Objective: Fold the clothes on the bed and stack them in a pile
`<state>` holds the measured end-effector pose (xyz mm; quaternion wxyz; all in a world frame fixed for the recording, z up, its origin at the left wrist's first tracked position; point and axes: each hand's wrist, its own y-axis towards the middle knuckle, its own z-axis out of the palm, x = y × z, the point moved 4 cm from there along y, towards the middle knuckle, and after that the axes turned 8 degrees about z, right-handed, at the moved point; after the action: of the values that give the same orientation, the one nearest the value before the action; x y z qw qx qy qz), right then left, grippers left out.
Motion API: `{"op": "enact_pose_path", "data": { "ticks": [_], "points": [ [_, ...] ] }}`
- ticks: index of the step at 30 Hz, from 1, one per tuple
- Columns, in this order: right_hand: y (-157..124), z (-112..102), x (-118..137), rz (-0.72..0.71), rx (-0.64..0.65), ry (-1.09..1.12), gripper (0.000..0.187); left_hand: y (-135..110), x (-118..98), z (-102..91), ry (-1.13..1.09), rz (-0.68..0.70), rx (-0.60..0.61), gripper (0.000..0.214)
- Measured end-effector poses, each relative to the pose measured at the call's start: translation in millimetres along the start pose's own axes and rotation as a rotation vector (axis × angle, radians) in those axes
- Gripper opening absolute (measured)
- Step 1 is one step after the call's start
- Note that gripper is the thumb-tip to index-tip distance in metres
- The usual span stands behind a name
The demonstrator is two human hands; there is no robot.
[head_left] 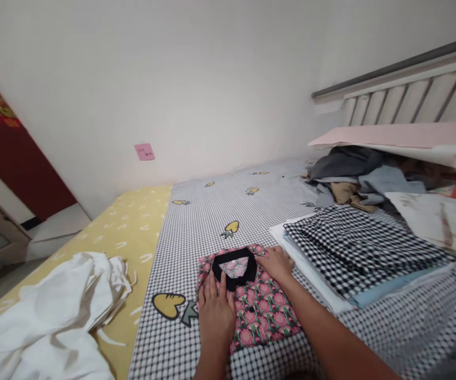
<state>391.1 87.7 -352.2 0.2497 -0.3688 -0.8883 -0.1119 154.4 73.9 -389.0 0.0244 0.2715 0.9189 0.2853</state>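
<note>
A folded pink floral shirt point(263, 311) with a black collar lies on the checked bedsheet point(196, 237), collar end away from me. My left hand point(216, 311) rests flat on its left side, fingers stretched up to the collar. On the upper right of the shirt, beside the collar, my right hand point(277, 264) lies with its fingers extended over the cloth. Neither hand grips anything. The palms' undersides are hidden.
To the right sits a stack of folded clothes with a black-and-white checked cloth point(354, 248) on top. Behind it, rumpled dark clothes point(347, 163) lie under a pink board point(402, 134). White cloth point(65, 301) is heaped at the left on a yellow strip point(141, 221).
</note>
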Motion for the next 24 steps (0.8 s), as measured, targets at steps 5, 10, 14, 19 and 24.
{"op": "enact_pose_path", "data": {
  "ticks": [5, 10, 14, 19, 24],
  "points": [
    [-20.0, 8.2, 2.9, -0.132, -0.094, 0.067, 0.024, -2.4, -0.1, -0.6, -0.038, -0.002, -0.011, 0.052],
    [-16.5, 6.5, -1.7, -0.007, -0.19, 0.286, 0.058, -1.1, -0.7, -3.2, -0.03, -0.018, 0.006, 0.051],
    [6.4, -3.1, -16.6, 0.077, -0.067, 0.626, 0.056, 1.1, -2.1, -6.6, -0.04, -0.001, 0.023, 0.051],
    [-4.6, -30.5, -68.2, 0.033, -0.001, 0.667, 0.05, 3.0, -1.1, -6.5, -0.05, 0.025, 0.036, 0.052],
    [-33.9, -34.3, -90.6, -0.05, 0.1, 0.559, 0.034, 4.0, 2.0, -1.8, -0.106, 0.054, 0.031, 0.053]
  ]
}}
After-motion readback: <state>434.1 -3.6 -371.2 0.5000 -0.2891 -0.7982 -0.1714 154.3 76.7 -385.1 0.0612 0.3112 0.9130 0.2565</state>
